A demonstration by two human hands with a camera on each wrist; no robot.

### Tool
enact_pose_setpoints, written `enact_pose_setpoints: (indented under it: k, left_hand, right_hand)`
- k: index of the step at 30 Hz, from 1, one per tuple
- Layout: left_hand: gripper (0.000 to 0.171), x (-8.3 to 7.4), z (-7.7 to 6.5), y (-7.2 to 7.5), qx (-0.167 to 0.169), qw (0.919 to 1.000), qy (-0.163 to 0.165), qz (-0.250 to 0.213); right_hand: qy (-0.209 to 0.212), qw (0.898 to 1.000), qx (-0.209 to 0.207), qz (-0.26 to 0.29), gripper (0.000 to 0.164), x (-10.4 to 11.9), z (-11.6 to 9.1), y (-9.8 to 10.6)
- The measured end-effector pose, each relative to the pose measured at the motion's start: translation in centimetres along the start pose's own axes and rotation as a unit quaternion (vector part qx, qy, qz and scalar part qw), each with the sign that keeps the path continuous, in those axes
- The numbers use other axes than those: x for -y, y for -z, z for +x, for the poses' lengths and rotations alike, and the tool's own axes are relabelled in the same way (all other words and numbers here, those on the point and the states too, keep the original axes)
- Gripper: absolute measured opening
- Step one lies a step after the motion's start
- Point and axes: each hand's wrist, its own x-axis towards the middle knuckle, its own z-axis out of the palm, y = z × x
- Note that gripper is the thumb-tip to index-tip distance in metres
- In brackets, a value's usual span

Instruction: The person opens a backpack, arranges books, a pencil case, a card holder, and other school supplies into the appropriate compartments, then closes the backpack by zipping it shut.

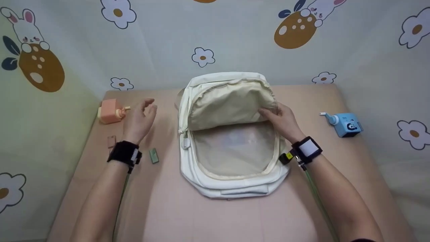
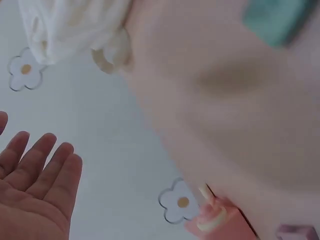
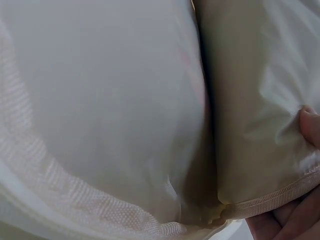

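The right hand point(image 1: 285, 121) pinches the edge of the lifted flap point(image 1: 231, 104), its thumb on the inner face and its fingers point(image 3: 295, 220) beneath the rim. The left hand point(image 1: 137, 122) is raised left of the backpack point(image 1: 240, 184), its fingers nearly straight, slightly spread and holding nothing. The white backpack lies on the desk point(image 1: 208, 222), its pale lining exposed below the flap; a zip pull point(image 1: 185, 143) hangs at its left edge. A green block point(image 1: 154, 156) lies near the backpack, to its left. Farther left of the backpack are a brownish-pink block point(image 1: 111, 141), partly hidden by the wrist strap point(image 1: 123, 154), and a pink crank device point(image 1: 111, 111). Well to the right of the backpack stands a blue crank device point(image 1: 348, 125) with a panda picture. Behind the backpack hangs a flower-and-rabbit cloth point(image 1: 168, 40).
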Motion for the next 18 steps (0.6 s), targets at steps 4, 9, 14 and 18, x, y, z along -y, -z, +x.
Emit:
enact_pose_setpoints:
  k: [4, 9, 14, 18]
  left_hand:
    - [0.048, 3.1, 1.4, 1.5, -0.018, 0.9956, 0.010, 0.091]
    - [0.055, 6.7, 2.6, 3.4, -0.024, 0.9862, 0.043, 0.158]
    - [0.070, 9.7, 3.2, 4.4, -0.013, 0.9747, 0.097, 0.201]
    - [0.084, 11.1, 3.3, 4.6, 0.009, 0.9678, 0.140, 0.209]
  right_hand:
    - [-0.006, 1.000, 0.001, -0.005, 0.059, 0.1, 0.0, 0.0]
    - [-0.006, 1.000, 0.002, 0.002, 0.060, 0.0, 0.0, -0.1]
    - [-0.002, 1.000, 0.000, 0.009, 0.059, -0.3, 0.1, -0.2]
    - [-0.002, 1.000, -0.003, 0.008, 0.059, -0.3, 0.0, -0.1]
